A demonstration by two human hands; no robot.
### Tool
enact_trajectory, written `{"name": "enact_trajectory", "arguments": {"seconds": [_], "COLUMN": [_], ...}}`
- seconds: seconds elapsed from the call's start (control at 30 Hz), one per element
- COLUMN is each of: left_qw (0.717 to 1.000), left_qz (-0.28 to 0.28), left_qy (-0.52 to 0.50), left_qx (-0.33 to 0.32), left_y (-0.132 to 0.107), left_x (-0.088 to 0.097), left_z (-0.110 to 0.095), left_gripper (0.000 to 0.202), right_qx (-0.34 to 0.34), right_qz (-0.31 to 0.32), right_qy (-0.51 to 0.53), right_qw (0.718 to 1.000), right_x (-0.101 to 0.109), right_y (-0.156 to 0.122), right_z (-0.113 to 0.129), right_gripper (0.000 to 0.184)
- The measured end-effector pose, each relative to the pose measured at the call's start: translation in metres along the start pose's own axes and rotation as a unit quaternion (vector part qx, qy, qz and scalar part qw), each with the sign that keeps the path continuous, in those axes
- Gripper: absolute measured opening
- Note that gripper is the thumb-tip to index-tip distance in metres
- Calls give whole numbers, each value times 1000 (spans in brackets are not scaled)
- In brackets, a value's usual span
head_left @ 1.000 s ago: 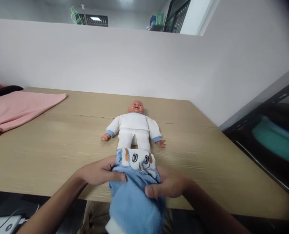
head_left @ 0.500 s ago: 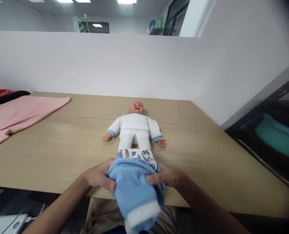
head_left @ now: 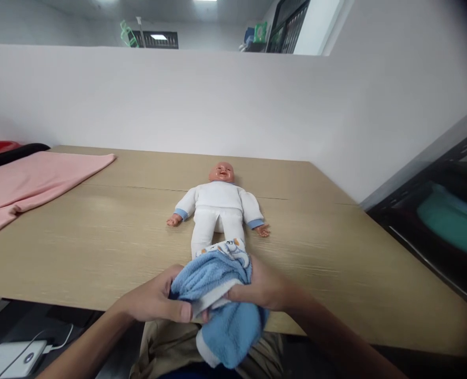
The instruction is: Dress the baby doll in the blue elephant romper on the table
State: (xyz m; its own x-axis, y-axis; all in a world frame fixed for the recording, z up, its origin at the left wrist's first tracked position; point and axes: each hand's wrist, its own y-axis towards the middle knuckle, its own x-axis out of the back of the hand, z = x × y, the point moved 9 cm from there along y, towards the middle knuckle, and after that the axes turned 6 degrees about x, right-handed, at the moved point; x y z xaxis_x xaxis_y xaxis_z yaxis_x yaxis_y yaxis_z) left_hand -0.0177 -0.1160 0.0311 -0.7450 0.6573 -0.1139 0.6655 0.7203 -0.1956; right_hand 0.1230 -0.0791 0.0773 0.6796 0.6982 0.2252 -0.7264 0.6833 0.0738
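Lying flat on its back, a plastic baby doll in a white suit with blue cuffs (head_left: 220, 202) is seen near the middle of a long light-wood table (head_left: 99, 237), its head turned away from the camera and its arms spread to either side. The doll's feet and lower legs are covered by a soft blue fleece garment with a white trimmed edge and a cartoon-printed panel (head_left: 213, 271). The garment is bunched at the near edge of the table, the printed panel resting against the doll's shins. Its lower part is draped over the table edge, above a lap in khaki trousers (head_left: 166, 347).

The garment is held from both sides. The left hand (head_left: 154, 302) is closed on its left side, with the thumb pressed onto the white trim. The right hand (head_left: 265, 287) is closed on the right side, its fingers tucked into the fleece and partly hidden by it. The two hands are kept close together, with the bunched fabric between them.

A flat pink cloth (head_left: 32, 179) is spread on the far left of the table, well apart from the doll. A white box with a cable (head_left: 12, 358) is seen below the table at the lower left. A dark shelf with a teal object (head_left: 454, 221) is seen at the right.
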Motion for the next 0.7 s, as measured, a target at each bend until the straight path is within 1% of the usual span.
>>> {"name": "enact_trajectory", "arguments": {"seconds": [0.03,0.07,0.1,0.13,0.2,0.27,0.33,0.4,0.47,0.6,0.7], "left_qw": [1000,998,995,987,966,945,936,929,925,933,931], "left_qz": [-19,-54,-102,-156,-251,-309,-325,-336,-343,-328,-327], "left_qy": [-14,-17,-5,15,67,110,134,153,161,148,160], "left_qx": [0,6,15,18,8,-8,3,23,32,32,20], "left_y": [1,2,2,2,0,-1,2,5,8,20,29], "left_x": [2,6,12,20,31,35,35,37,41,46,50], "left_z": [1,3,6,8,10,12,21,30,35,36,29], "left_gripper": [72,70,64,59,48,39,34,33,31,27,24], "right_qx": [-9,-17,-28,-38,-50,-50,-42,-41,-47,-68,-75], "right_qz": [-23,-52,-78,-99,-115,-112,-118,-125,-131,-145,-152], "right_qy": [-2,-16,-36,-62,-103,-128,-141,-146,-148,-156,-162], "right_qw": [1000,998,996,992,987,984,982,980,979,975,972], "right_x": [2,6,9,12,13,12,12,14,17,25,32], "right_y": [0,1,1,2,4,7,9,11,12,13,17], "right_z": [-3,-6,-10,-14,-20,-23,-24,-26,-30,-41,-50], "right_gripper": [43,36,33,33,37,37,34,30,27,20,15]}}
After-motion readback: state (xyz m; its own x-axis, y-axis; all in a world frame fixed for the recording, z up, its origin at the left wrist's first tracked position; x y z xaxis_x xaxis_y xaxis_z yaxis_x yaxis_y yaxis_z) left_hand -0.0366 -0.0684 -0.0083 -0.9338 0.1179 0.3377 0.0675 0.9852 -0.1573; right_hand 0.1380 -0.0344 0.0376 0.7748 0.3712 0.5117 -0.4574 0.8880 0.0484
